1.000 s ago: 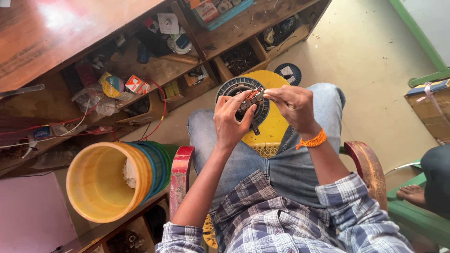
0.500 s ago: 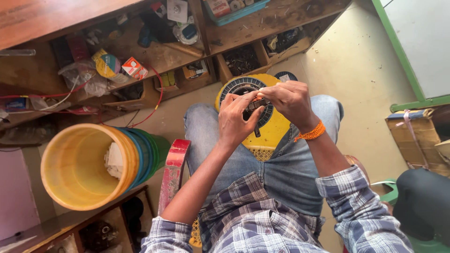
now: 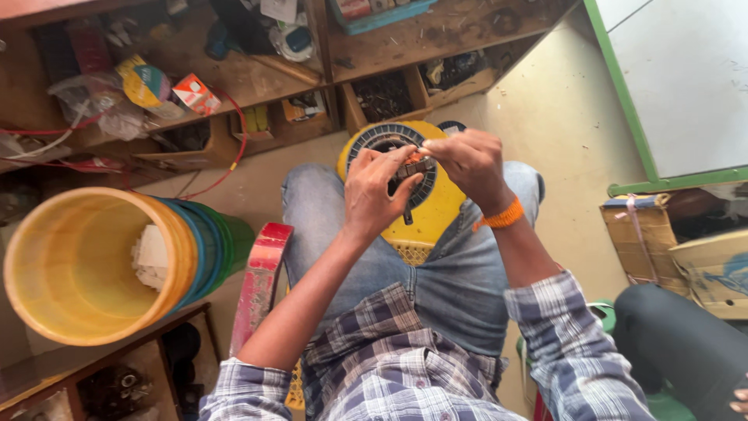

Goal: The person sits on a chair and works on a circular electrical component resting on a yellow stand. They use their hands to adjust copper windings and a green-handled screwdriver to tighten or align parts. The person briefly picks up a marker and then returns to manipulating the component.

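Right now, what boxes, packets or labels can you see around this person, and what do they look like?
Small carton: left shelf, orange and white, tilted.
Round packet: beside it, yellow and teal.
Cardboard box: floor at right, brown, tied with pale ribbon.
Teal tray: top shelf, holding small printed packs.

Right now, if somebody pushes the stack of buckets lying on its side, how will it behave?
The stack of buckets lies on its side with round walls, so it would probably roll. It looks like thin plastic, holding only a white wad, so likely light and easy to shift.
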Tool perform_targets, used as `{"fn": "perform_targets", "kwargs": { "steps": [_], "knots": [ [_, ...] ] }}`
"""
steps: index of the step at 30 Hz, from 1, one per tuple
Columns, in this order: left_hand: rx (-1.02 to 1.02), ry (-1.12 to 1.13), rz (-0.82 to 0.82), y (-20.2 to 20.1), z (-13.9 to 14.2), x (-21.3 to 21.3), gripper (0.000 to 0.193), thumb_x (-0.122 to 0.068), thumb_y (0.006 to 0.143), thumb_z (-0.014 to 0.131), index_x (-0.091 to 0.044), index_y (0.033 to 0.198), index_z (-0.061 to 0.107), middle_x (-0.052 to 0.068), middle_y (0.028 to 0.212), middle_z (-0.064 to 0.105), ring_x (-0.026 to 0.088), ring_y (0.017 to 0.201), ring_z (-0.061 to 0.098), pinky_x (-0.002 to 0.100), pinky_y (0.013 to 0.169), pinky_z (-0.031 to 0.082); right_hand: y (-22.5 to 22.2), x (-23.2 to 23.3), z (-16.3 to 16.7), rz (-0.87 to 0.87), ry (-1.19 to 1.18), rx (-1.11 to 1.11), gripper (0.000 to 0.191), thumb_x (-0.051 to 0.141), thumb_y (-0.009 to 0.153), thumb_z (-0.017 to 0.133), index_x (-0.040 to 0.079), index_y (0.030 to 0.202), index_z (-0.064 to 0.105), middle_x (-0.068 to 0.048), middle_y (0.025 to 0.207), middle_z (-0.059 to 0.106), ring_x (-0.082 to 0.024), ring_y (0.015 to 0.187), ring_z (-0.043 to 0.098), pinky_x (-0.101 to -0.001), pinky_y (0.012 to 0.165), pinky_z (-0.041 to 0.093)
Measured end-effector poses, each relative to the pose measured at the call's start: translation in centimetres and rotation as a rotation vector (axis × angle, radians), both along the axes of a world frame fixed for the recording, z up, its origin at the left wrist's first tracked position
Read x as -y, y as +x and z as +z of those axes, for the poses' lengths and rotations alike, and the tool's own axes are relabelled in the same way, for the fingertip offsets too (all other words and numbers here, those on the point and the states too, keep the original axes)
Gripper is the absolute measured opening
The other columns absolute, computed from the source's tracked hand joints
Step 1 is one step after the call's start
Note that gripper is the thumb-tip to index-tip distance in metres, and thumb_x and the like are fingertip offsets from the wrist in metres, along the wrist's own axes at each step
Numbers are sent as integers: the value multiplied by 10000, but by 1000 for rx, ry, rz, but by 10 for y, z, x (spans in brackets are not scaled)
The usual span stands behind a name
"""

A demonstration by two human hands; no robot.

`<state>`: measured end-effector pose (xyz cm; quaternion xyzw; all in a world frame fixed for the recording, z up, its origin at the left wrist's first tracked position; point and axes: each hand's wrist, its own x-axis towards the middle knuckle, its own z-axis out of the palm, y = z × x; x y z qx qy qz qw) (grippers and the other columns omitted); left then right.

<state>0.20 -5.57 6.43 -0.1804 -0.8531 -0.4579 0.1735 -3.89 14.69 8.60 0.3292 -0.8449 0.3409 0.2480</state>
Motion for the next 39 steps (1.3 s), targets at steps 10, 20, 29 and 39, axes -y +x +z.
{"fn": "perform_targets", "kwargs": {
  "steps": [10, 20, 29, 39],
  "knots": [
    [329, 184, 67, -10, 11, -4, 725, -266, 842, 847, -103, 1453, 494, 31, 1020, 808, 210, 945, 696, 379, 898, 510, -28, 10, -6, 100, 98, -14, 103, 105, 873, 845, 73, 889, 748, -42, 829, 741, -210, 706, 702, -345, 631, 507],
    [845, 753, -504, -68, 11, 16, 1080, 13, 884, 731, -264, 1646, 16, 68, 954, 727, 62, 859, 674, 249, 796, 556, -15, 8, 12, 23, 47, 105, 77, 90, 936, 792, 62, 937, 720, -61, 837, 704, -246, 733, 679, -368, 670, 517],
    [659, 465, -697, -72, 2, 62, 980, 24, 960, 709, -218, 1697, 109, 17, 1017, 704, 35, 767, 456, 211, 728, 401, 50, 18, 26, -16, -79, 527, 93, 109, 916, 783, 28, 936, 744, -63, 789, 726, -122, 556, 588, -292, 531, 454],
    [538, 162, -553, -67, 22, 61, 888, -27, 866, 751, -208, 1624, 325, -44, 939, 743, 76, 671, 431, 250, 659, 412, 84, 40, -32, -18, -138, 537, 62, 68, 940, 716, 37, 985, 747, -83, 833, 757, -96, 657, 693, -276, 593, 524]
  ]
}}
